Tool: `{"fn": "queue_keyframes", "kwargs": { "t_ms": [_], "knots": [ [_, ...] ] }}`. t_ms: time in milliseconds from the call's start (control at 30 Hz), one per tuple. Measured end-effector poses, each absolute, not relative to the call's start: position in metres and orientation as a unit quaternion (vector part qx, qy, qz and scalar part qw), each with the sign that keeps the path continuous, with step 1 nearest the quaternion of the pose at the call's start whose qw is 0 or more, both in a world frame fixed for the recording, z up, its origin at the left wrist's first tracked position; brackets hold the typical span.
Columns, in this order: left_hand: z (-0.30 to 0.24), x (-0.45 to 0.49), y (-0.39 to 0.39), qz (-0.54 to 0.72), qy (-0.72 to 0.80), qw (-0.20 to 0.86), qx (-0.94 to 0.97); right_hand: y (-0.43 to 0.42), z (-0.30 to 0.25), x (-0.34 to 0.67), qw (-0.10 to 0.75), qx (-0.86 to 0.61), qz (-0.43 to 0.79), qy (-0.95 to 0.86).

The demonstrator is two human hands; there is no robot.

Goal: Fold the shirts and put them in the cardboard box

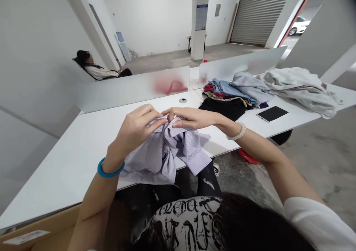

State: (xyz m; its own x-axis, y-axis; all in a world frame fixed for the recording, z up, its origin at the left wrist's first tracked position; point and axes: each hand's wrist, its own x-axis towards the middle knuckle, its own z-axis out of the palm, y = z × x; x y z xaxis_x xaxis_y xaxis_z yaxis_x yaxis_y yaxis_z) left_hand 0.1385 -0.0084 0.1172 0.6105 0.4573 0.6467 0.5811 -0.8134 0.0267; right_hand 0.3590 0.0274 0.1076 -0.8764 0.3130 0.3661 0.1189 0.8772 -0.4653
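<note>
The striped shirt [167,150] sits bunched at the near edge of the worktop [69,158], right in front of me, its top gathered up and its loose parts spilling down over the edge toward my lap. My left hand [136,128] and right hand [191,118] meet at the highest fold. The fingers of both are closed on the cloth, pinching the same small stretch from either side, knuckles almost touching. I think that shared grip is why the shirt peaks there and hangs crumpled below.

A blue bangle [109,171] circles my left wrist and a bead bracelet [236,132] my right.

Farther along the worktop to my right, well apart from the shirt, lies a pile of clothes [236,89] in mixed colours, with a dark phone [272,113] lying flat just beside it and a heap of white cloth [303,85] beyond. A frosted divider [130,89] stands along the far side of the worktop. Behind it a person [97,71] reclines in a chair by the wall.
</note>
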Motion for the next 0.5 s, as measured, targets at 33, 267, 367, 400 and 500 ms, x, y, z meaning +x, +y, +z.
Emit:
{"fn": "queue_keyframes", "kwargs": {
  "t_ms": [33, 267, 367, 400, 500],
  "knots": [
    [0.117, 0.140, -0.009, -0.344, -0.286, 0.096, -0.889, 0.030, 0.104, 0.358, 0.228, -0.127, 0.234, -0.936],
    [0.112, 0.145, -0.007, -0.381, -0.312, 0.053, -0.869, 0.032, 0.089, 0.345, 0.258, -0.199, 0.227, -0.918],
    [0.101, 0.140, -0.002, -0.455, -0.345, -0.005, -0.821, 0.024, 0.105, 0.349, 0.267, -0.253, 0.132, -0.920],
    [0.095, 0.137, 0.000, -0.464, -0.351, -0.036, -0.813, 0.022, 0.114, 0.353, 0.291, -0.266, 0.102, -0.913],
    [0.074, 0.128, 0.007, -0.398, -0.387, -0.124, -0.823, 0.017, 0.149, 0.365, 0.389, -0.296, 0.015, -0.872]
  ]
}}
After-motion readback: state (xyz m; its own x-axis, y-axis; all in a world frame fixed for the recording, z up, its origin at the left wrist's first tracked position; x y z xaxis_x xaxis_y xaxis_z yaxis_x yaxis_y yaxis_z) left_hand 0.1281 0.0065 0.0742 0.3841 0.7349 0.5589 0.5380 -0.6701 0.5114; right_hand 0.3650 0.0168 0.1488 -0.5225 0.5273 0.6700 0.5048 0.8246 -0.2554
